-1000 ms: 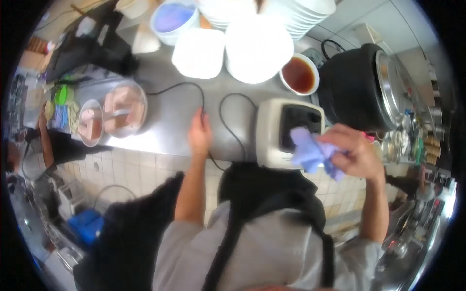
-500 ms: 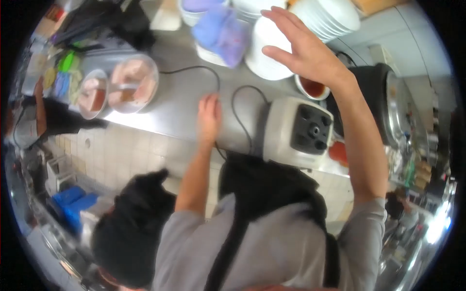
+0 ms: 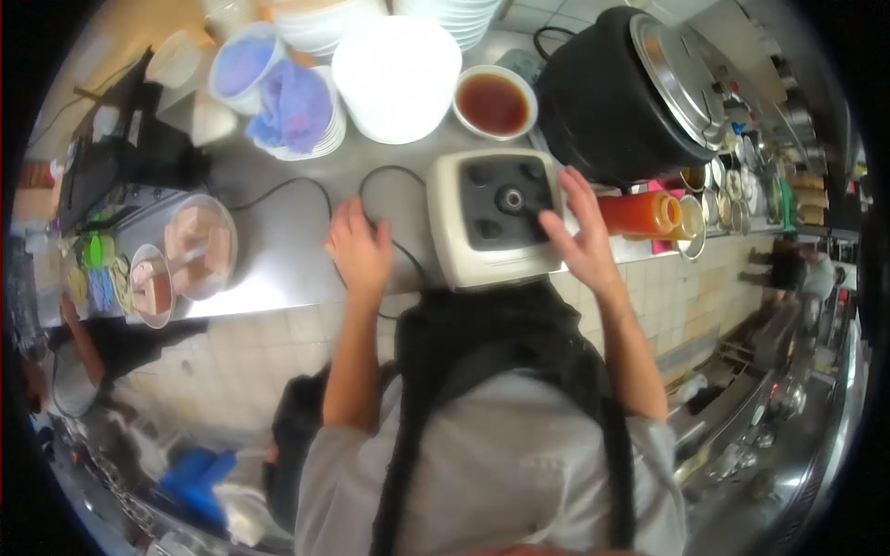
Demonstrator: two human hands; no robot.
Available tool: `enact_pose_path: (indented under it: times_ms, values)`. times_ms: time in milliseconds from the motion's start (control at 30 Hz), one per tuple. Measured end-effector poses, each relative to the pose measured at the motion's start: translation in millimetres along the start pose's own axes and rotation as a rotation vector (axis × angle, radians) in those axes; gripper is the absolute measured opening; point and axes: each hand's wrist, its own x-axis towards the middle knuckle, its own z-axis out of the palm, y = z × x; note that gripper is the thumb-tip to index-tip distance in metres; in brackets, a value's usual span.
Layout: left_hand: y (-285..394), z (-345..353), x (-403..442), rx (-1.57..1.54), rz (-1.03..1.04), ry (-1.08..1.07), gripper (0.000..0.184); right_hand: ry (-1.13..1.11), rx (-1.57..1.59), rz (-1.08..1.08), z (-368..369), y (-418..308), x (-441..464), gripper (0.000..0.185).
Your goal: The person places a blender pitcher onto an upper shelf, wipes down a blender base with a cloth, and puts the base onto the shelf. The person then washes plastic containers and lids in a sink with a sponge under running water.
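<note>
One blender base (image 3: 493, 219) between fingers (image 3: 356, 219) (image 3: 580, 196)

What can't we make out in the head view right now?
All head view:
- Left hand: whether it grips the cord; its back hides the palm.
- Right hand: whether it touches the blender base; blurred contact.
- Black pot: contents; steel lid covers them.
- Rear bowl stacks: cut by top edge.
- Far-left person: activity; too small.
</note>
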Motion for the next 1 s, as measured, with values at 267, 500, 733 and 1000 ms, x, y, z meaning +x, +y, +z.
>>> enact_pose_path:
  times_ms: [267, 500, 733, 1000]
  values:
    - [44.5, 30.0, -21.6, -0.931, -0.717, -0.713, 0.064, 0.087, 0.138, 0.088, 22.3, 15.7, -7.3, 0.083]
    - [90.0, -3.1, -3.6, -1.386, -1.139, -0.827, 0.077, 0.051, 0.457, 0.355, 26.6, 12.6, -10.3, 0.101]
    - [81.8, -4.5, 8.0, -1.562, -1.106, -0.995, 0.080, 0.082, 0.528, 0.400, 19.7, 24.5, -6.7, 0.092]
    - [128.0, -55.1, 20.5, -1.118, -0.988, -0.812, 0.086, 0.249, 1.097, 0.683, 16.4, 74.1, -34.2, 0.064]
